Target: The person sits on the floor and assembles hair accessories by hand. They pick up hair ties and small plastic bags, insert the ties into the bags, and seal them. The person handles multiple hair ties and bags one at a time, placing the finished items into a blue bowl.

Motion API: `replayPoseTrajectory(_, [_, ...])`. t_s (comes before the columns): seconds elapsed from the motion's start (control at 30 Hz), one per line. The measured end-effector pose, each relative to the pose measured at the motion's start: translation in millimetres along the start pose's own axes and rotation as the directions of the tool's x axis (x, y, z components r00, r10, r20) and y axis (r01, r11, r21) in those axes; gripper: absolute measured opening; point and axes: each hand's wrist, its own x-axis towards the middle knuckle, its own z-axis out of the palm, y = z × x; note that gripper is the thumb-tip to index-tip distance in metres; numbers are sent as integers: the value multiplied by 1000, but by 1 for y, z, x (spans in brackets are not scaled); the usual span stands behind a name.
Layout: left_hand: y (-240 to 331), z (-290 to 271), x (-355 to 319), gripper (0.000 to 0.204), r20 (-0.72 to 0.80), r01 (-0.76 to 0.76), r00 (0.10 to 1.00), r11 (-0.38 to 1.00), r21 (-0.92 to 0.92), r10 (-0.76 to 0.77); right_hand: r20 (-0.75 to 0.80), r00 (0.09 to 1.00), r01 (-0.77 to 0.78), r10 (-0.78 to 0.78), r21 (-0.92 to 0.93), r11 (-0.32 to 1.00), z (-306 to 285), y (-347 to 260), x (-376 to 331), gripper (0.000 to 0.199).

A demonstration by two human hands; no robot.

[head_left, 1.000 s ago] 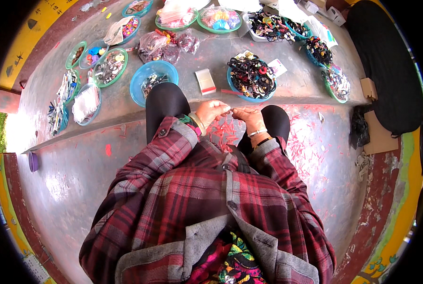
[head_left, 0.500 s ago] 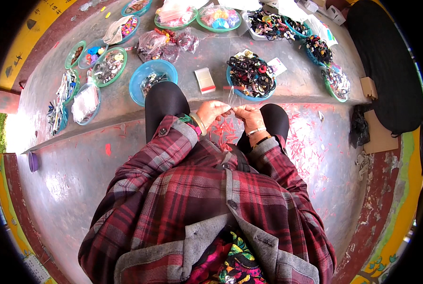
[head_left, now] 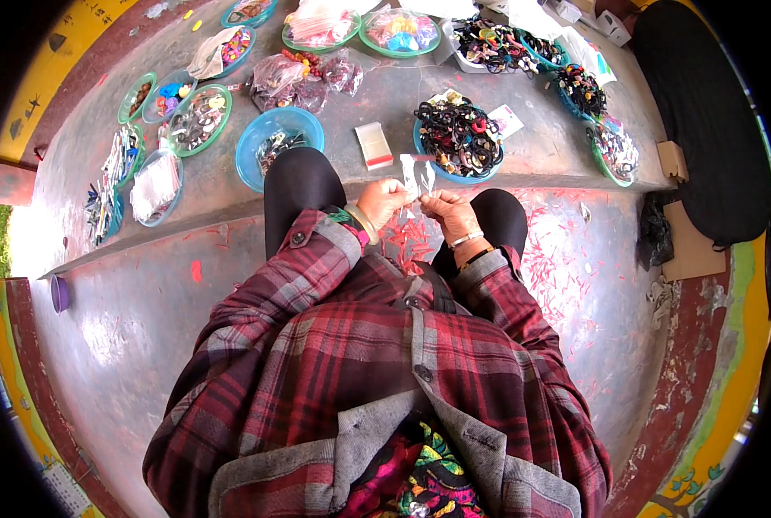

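Between my hands, in front of my knees, a small transparent plastic bag (head_left: 418,175) stands up from my fingertips. My left hand (head_left: 383,204) pinches at its lower left edge with thumb and fingers closed. My right hand (head_left: 453,214) grips the lower right edge, also closed. Whatever lies inside the bag is too small to make out. Beyond the hands, a blue basin (head_left: 467,180) is heaped with black hair ties that carry coloured ornaments. A shallow white box with a red edge (head_left: 373,145) lies to its left.
A blue bowl (head_left: 251,142) of small metallic pieces sits by my left knee. Several baskets of small goods line the raised ledge. Red scraps (head_left: 558,259) litter the floor below. A purple cup (head_left: 61,294) stands far left; a black bag (head_left: 654,229) lies right.
The plastic bag has turned more upright and now shows its face more openly. My left hand has shifted slightly left and my right hand slightly left and down.
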Motion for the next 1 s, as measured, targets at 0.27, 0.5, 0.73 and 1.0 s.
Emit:
replayPoseTrajectory(0.27, [3,2,-2,12,-37,-65,997,994,82,69,1,998,-60,60,-16,998,2,0,-2,8])
replayPoseTrajectory(0.5, [1,0,0,18,-8,-78,997,995,65,78,35,999,-26,26,6,1000,-2,6,0,7])
replayPoseTrajectory(0.73, [9,5,-5,19,39,9,999,995,-102,-5,46,999,-5,8,-59,998,-1,4,-1,7])
replayPoseTrajectory(1.0, [4,0,-2,21,-28,28,999,1000,15,-27,50,999,-7,17,-177,984,-2,7,1,7])
